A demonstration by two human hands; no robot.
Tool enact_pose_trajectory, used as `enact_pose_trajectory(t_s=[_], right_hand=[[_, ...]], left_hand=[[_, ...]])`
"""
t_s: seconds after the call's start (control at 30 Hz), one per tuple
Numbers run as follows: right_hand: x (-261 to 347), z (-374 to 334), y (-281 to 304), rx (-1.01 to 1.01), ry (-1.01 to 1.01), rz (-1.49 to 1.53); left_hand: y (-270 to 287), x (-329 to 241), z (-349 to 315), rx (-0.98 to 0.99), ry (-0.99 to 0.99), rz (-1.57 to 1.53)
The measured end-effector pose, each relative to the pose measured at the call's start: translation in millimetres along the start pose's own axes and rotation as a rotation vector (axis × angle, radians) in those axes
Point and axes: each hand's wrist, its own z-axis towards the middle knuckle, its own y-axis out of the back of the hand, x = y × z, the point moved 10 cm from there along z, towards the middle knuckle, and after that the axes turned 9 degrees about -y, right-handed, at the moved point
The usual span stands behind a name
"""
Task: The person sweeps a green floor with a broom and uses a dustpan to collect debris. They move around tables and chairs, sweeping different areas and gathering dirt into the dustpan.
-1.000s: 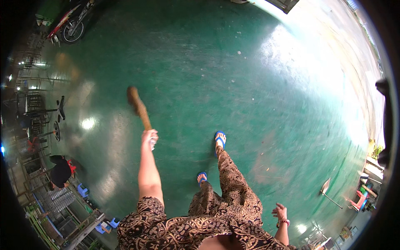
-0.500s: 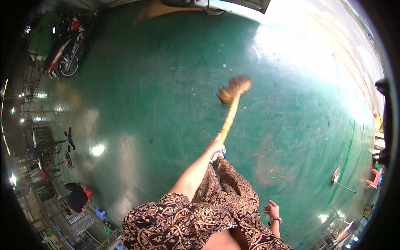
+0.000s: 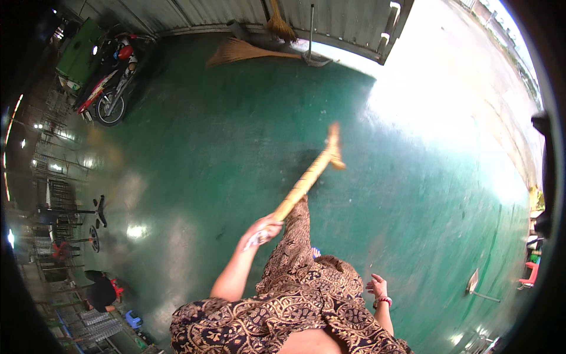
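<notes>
My left hand (image 3: 263,229) is wrapped round the yellow handle of a short broom (image 3: 304,182), out in front of my body. The broom slants up and to the right, its brush end over the green floor (image 3: 236,153). Motion blurs that end, so I cannot tell whether it touches the floor. Hanging at my right side, my right hand (image 3: 378,287) is empty, with its fingers apart and a red bracelet at the wrist. Below, my legs in patterned trousers are in mid-stride.
Against the metal wall ahead are a large straw broom (image 3: 247,52), another broom (image 3: 280,25) and a long-handled dustpan (image 3: 317,59). A motorbike (image 3: 112,94) stands far left. At right lies a second dustpan (image 3: 473,282). A person (image 3: 101,293) in black crouches by metal racks at lower left.
My left hand has swung the broom to the left and nearer my body. More of the wall ahead has come into view. My right hand still hangs at my side.
</notes>
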Motion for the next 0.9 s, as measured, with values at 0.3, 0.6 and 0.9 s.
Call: enact_pose_trajectory(t_s=[0.3, 0.6, 0.9], right_hand=[[200, -26, -40, -0.031, -0.045, 0.060], [129, -120, 16, -0.213, -0.250, 0.182], [147, -132, 8, -0.302, -0.306, 0.275]], left_hand=[[127, -314, 18, -0.778, -0.486, 0.572], [183, -533, 246, -0.681, -0.393, 0.488], [42, -382, 445, -0.591, -0.145, 1.360]])
